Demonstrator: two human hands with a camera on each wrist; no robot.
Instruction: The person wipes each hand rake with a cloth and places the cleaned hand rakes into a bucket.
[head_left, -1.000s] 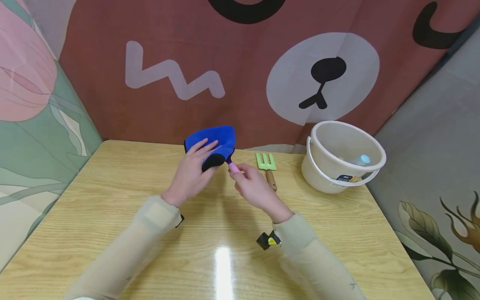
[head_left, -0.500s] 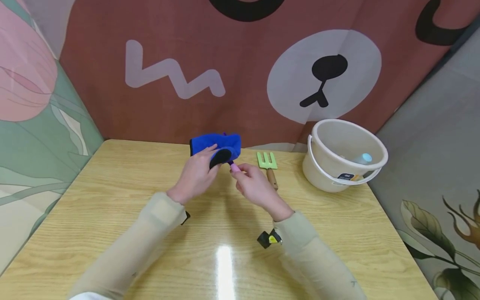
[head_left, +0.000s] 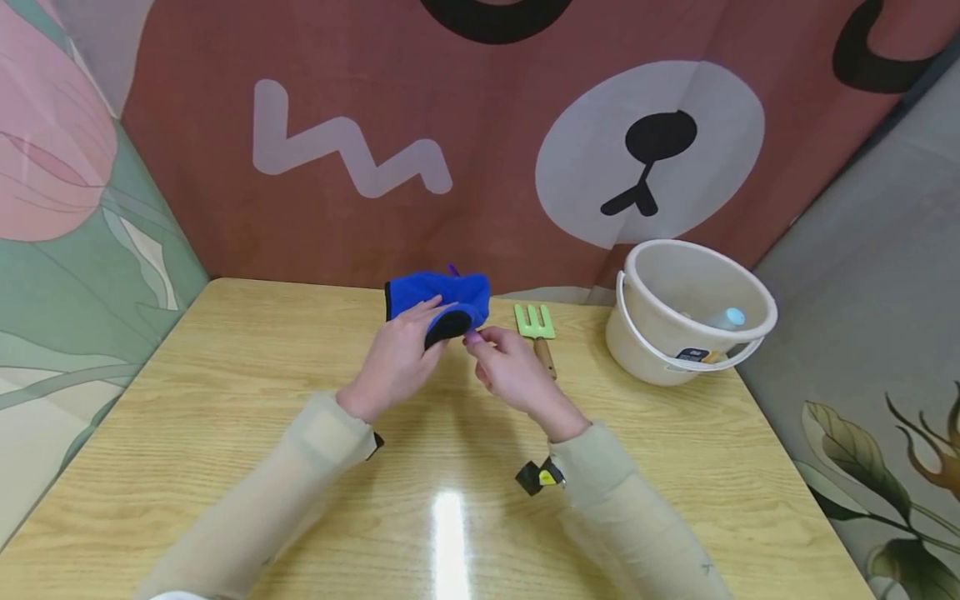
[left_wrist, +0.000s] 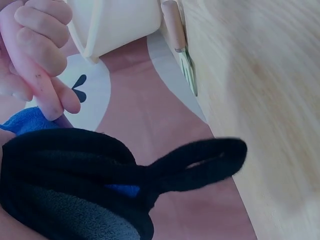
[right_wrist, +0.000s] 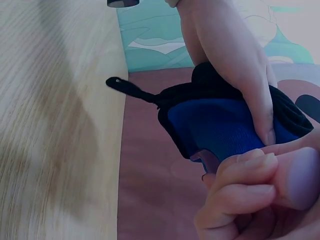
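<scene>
Near the back of the table, my left hand [head_left: 397, 358] grips a blue cloth [head_left: 420, 287] with black edging, folded round the head of a purple tool. A small purple tip [head_left: 453, 269] pokes out above the cloth; the rest of the head is mostly hidden, so I cannot tell its kind. My right hand [head_left: 521, 375] holds the tool by its pink handle [right_wrist: 302, 180], fingers curled round it. A black hanging loop [left_wrist: 200, 162] sticks out from the cloth in the left wrist view.
Just right of my right hand lies a small garden fork [head_left: 534, 322] with green tines and a brown handle. A beige bucket [head_left: 637, 346] stands at the back right, with a blue-capped item [head_left: 729, 318] inside. A printed curtain [head_left: 487, 225] hangs behind the table.
My left hand has moved slightly right and folded the cloth round the tool's head, towards the handle. The right hand stays nearly in place, still holding the handle.
</scene>
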